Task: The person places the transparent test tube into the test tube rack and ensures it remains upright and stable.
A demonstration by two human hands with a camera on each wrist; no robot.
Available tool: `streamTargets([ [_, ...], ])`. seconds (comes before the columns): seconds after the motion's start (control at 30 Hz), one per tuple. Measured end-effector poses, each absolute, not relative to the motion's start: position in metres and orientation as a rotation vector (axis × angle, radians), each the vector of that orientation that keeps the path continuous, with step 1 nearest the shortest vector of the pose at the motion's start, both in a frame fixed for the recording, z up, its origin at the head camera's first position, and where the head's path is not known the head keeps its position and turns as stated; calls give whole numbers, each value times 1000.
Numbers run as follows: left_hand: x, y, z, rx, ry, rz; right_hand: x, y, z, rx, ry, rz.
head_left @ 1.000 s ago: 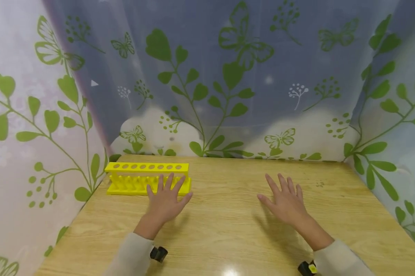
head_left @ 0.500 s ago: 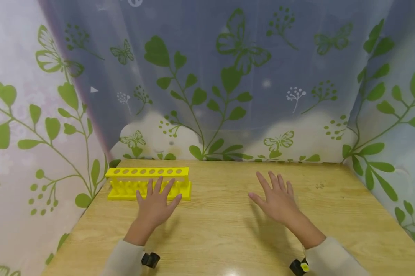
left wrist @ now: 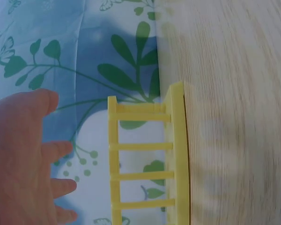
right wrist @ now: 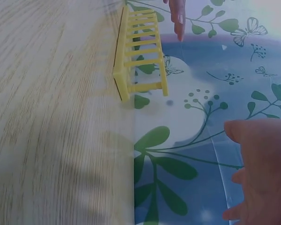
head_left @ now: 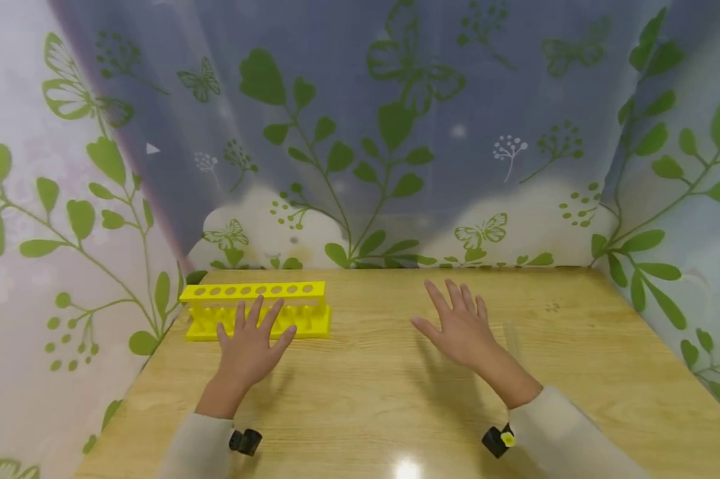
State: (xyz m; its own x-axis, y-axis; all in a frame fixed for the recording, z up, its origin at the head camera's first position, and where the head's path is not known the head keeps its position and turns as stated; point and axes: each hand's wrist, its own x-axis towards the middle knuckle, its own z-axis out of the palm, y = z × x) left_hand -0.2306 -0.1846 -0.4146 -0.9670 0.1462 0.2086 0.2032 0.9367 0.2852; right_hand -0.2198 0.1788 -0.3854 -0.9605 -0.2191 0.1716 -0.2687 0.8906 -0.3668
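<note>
A yellow test tube rack (head_left: 320, 324) stands at the back left of the table, with a row of round holes along its top bar and pegs on its base. My left hand (head_left: 248, 349), fingers spread, hovers in front of the rack and hides part of it; the left wrist view shows this hand (left wrist: 18, 154) apart from the rack (left wrist: 179, 150). To the right, my right hand (head_left: 463, 330) is held above the table, fingers extended and holding nothing. Beside the right wrist lies a faint clear strip (head_left: 512, 340), too indistinct to identify.
The wooden table (head_left: 371, 386) meets a patterned curtain (head_left: 348, 219) at its back edge, and similar cloth hangs on the left and right. A dark wrist device (head_left: 244, 441) sits on the left sleeve, and another (head_left: 496, 440) on the right.
Both hands have drifted left in the head view, fingers still spread. The faint clear strip, earlier mostly covered by the right hand and forearm, now shows. The rack stays in place.
</note>
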Motion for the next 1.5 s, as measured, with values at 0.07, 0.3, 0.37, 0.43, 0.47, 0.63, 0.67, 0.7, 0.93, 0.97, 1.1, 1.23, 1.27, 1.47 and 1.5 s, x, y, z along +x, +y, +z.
streamTargets([
  [0.07, -230, -188, -412, -260, -2899, -468, -222, 173, -384, 396, -2929, 615],
  [0.3, -229, -195, -406, -255, -2923, -483, -225, 162, -387, 387, -2937, 647],
  [0.37, -229, -198, -405, -247, -2924, -473, -227, 158, -389, 390, -2936, 654],
  [0.43, -230, -201, -403, -238, -2926, -473, -228, 155, -391, 398, -2929, 658],
  [0.47, -230, -202, -403, -236, -2929, -469, -229, 153, -392, 401, -2924, 663],
  [0.63, -232, -207, -402, -236, -2942, -465, -233, 146, -395, 409, -2922, 672],
  [0.67, -232, -208, -402, -237, -2940, -459, -234, 144, -395, 411, -2923, 673],
  [0.7, -233, -209, -402, -236, -2940, -456, -234, 143, -396, 413, -2925, 672],
  [0.93, -233, -217, -401, -214, -2940, -445, -237, 134, -396, 421, -2944, 694],
  [0.97, -234, -218, -401, -213, -2938, -456, -237, 134, -396, 422, -2946, 693],
  [1.1, -237, -223, -404, -218, -2912, -460, -241, 130, -396, 420, -2945, 703],
  [1.23, -240, -231, -407, -209, -2893, -427, -244, 123, -397, 434, -2938, 744],
  [1.27, -240, -233, -408, -209, -2888, -428, -244, 121, -398, 440, -2939, 748],
  [1.47, -240, -242, -408, -218, -2881, -443, -247, 113, -403, 465, -2921, 743],
  [1.5, -241, -243, -407, -215, -2882, -445, -247, 112, -402, 466, -2912, 748],
])
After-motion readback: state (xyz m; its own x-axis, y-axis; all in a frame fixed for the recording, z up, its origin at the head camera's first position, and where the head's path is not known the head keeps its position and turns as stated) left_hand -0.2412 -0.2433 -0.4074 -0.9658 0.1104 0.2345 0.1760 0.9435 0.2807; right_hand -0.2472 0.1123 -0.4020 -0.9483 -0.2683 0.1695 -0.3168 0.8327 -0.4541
